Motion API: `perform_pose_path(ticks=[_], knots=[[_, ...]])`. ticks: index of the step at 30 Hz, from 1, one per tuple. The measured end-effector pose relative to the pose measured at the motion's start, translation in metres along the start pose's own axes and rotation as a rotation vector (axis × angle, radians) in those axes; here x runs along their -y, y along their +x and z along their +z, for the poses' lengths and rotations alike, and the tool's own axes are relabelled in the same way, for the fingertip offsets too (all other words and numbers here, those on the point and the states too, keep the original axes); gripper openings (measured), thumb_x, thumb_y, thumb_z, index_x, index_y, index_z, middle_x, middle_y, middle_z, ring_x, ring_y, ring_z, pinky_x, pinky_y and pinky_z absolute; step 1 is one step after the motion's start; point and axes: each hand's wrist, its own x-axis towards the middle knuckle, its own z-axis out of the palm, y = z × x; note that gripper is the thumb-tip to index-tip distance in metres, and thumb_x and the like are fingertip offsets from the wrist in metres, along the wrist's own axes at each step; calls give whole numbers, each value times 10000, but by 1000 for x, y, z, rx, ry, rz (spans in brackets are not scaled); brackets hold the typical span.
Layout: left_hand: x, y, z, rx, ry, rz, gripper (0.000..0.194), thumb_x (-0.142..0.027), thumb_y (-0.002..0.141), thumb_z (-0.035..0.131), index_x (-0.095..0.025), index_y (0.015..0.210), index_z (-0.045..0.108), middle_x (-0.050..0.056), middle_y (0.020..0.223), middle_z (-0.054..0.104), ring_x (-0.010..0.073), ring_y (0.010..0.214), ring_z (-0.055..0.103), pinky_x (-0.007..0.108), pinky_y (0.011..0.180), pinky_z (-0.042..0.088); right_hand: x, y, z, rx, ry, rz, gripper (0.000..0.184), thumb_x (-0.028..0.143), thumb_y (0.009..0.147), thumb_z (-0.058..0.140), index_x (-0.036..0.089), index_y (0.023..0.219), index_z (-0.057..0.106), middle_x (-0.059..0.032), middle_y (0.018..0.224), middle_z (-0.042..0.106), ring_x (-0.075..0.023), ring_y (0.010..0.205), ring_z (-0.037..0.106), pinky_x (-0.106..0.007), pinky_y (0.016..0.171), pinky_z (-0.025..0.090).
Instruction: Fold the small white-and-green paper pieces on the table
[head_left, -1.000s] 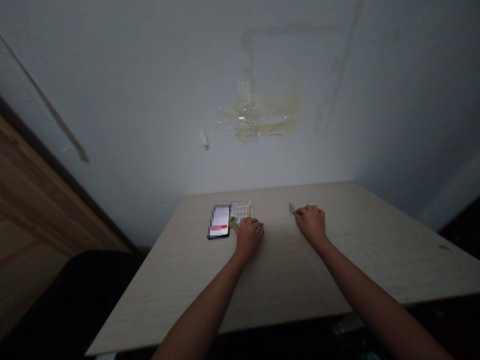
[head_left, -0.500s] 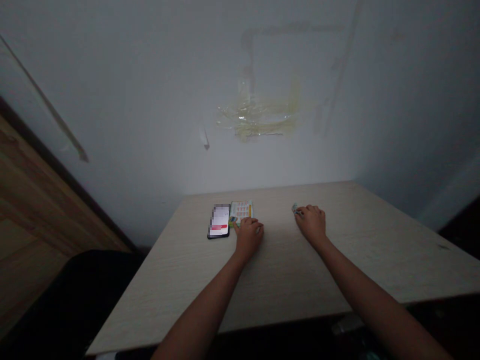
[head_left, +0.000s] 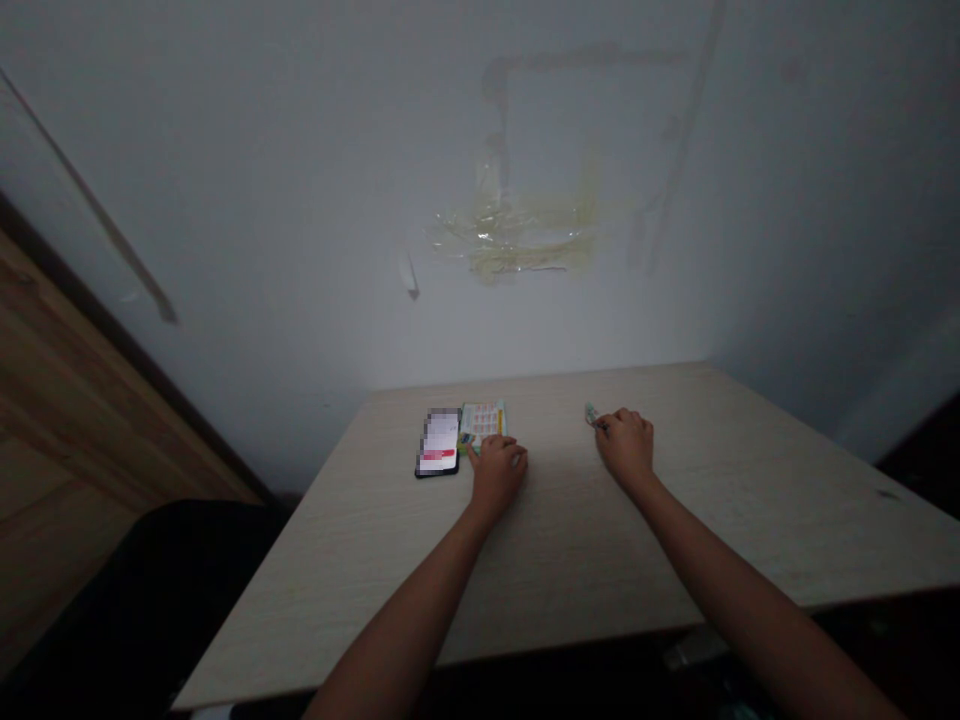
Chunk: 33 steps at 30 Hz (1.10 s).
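My left hand (head_left: 499, 475) rests palm down on the table, its thumb apart from its loosely bent fingers. Its fingertips lie at the near right edge of a printed card or packet (head_left: 482, 419), and part of that is hidden beneath them. To the left of the card lies a phone (head_left: 439, 440) with its screen lit. Farther right, my right hand (head_left: 627, 445) pinches a small pale-green and dark object (head_left: 591, 413) at its near end. The object is too small and dim to name, and my fingers cover part of it.
The light wood table (head_left: 555, 560) meets a pale wall (head_left: 315, 200) bearing peeling clear tape (head_left: 517, 235). A wooden panel (head_left: 90, 380) and a dark rounded shape (head_left: 157, 590) stand at the left. Under the table's front edge, dim items are hard to make out.
My right hand has shifted very slightly right, and a little more of the small object shows beyond its fingers. My left hand, the phone and the card stay where they were.
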Motion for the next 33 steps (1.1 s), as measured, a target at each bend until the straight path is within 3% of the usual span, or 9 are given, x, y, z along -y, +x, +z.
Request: perform_pose_path(ticks=[33], knots=[[-1,0,-1,15,26,-10,188,-285,897,547,-273,916,734,45,1165,676,250,1179,518,627,1095,174,-1,-1,0,-18,15,28,209,223,873,545,213,986,721,-102,984,626,-254,981,501,-372,837,289]])
